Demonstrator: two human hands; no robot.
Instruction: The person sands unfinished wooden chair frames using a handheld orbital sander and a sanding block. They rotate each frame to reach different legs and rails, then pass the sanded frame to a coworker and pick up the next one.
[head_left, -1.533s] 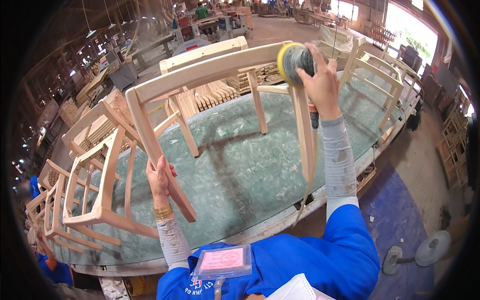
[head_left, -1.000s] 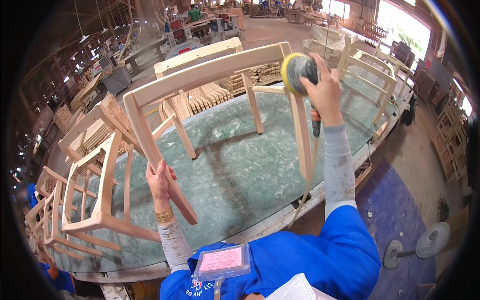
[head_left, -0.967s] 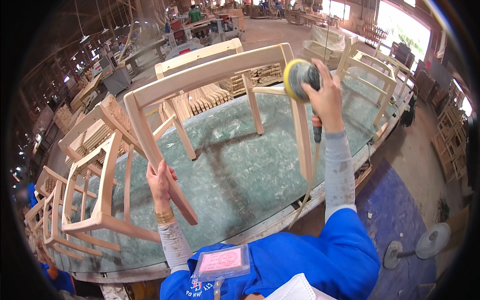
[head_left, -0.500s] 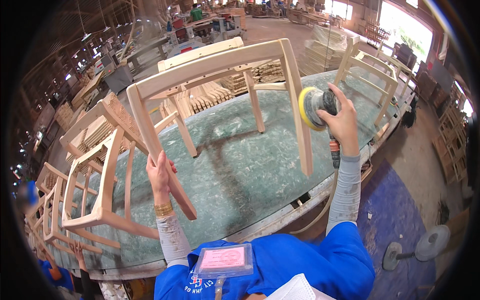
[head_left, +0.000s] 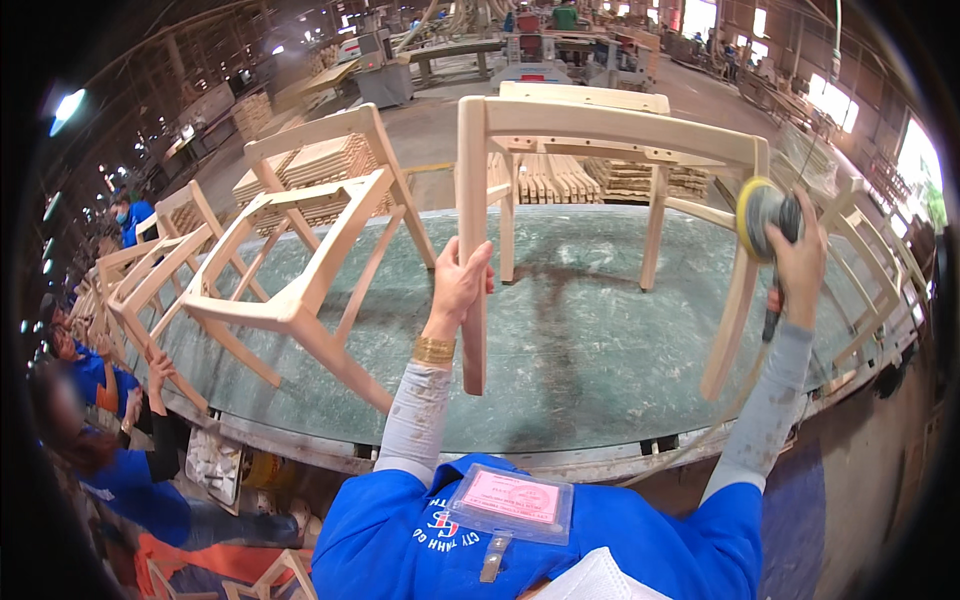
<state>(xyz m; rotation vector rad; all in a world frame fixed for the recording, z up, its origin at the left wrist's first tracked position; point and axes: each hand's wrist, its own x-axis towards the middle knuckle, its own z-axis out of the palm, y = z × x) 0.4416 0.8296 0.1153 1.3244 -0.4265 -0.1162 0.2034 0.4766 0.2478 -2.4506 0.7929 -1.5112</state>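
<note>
A pale, unfinished wooden chair frame [head_left: 610, 122] stands in front of me on the green worktable [head_left: 570, 375], with its curved top rail toward me. My left hand [head_left: 462, 282] is wrapped round its left post, partway down. A round power sander [head_left: 768, 218] with a yellow-edged pad is gripped in my right hand [head_left: 799, 258], its pad turned toward the right post. The pad is beside the outer face of that post; whether they touch I cannot tell. A hose runs down from the sander past my right forearm.
Another chair frame [head_left: 290, 300] leans close on my left, with several more beyond it. At the right end stands one more frame [head_left: 868, 265]. Stacked wooden parts [head_left: 555, 180] lie behind the table. Co-workers in blue [head_left: 130, 440] are at the far left.
My view has swung left, so the chair and both hands appear farther right, and co-workers show at the left. Both hands keep their holds; the sander remains beside the right post.
</note>
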